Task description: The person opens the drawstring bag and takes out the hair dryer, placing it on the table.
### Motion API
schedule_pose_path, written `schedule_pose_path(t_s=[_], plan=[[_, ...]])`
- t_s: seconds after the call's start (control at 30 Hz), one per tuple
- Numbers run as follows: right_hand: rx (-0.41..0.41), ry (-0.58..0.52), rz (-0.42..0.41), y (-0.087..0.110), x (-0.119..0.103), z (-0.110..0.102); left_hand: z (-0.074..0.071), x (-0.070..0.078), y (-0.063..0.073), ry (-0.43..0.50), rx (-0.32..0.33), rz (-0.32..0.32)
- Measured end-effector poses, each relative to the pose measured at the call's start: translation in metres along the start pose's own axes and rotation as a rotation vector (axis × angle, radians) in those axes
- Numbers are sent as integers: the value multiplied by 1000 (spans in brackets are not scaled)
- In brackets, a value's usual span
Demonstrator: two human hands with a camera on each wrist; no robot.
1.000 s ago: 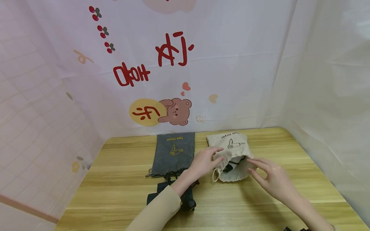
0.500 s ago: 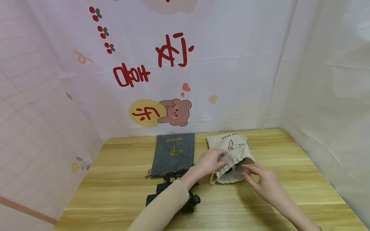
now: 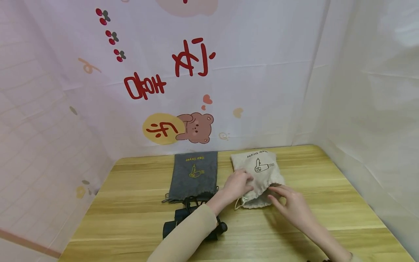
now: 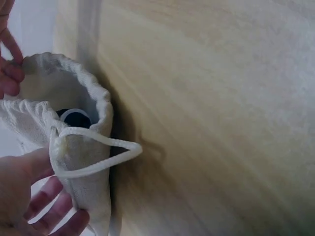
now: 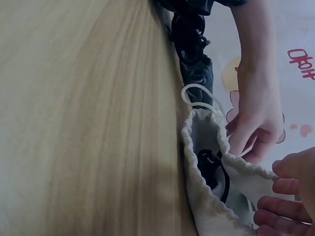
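A beige drawstring bag (image 3: 262, 180) printed "Hair Dryer" lies at the back right of the table, its mouth towards me. My left hand (image 3: 235, 185) rests against the bag's left side, thumb and fingers spread apart on the cloth. My right hand (image 3: 291, 203) pinches the rim at the right corner of the mouth. Inside, the right wrist view shows a black-and-white item (image 5: 209, 164) with a thin black cord; the head view hides it. A white cord loop (image 4: 98, 168) sticks out beside my left hand.
To the left lies a flat dark grey bag (image 3: 196, 185), also printed "Hair Dryer". In front of it sit black binoculars (image 3: 170, 228) with a strap, partly covered by my left sleeve (image 3: 184, 236). Printed cloth walls stand behind and on both sides of the wooden table (image 3: 124, 203).
The bag's mouth has sunk and narrowed, so its contents dropped from the head view. My right hand has moved left with the rim. The left hand stays at the bag's side.
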State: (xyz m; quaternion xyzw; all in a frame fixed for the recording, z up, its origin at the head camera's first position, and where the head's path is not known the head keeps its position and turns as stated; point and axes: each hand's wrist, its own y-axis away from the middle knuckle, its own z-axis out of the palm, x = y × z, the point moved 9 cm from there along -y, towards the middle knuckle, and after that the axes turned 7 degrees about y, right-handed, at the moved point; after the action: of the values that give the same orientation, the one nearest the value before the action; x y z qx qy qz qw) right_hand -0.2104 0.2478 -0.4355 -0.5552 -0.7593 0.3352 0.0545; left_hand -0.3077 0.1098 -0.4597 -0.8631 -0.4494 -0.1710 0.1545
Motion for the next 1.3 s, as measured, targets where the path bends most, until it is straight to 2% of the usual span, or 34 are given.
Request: schedule_pose_path(t_s=[0.27, 0.4, 0.73, 0.9, 1.3], plan=[[-13, 12, 13, -2, 4, 10, 0, -7, 0, 76, -1, -35], [-31, 16, 24, -4, 7, 15, -4, -13, -1, 117, 32, -56], [-151, 28, 83, -13, 14, 36, -24, -27, 1, 201, 113, -102], [-176, 46, 102, -17, 16, 45, -34, -35, 2, 276, 122, -121], [-196, 76, 92, -30, 20, 60, -51, -51, 8, 289, 181, -139]])
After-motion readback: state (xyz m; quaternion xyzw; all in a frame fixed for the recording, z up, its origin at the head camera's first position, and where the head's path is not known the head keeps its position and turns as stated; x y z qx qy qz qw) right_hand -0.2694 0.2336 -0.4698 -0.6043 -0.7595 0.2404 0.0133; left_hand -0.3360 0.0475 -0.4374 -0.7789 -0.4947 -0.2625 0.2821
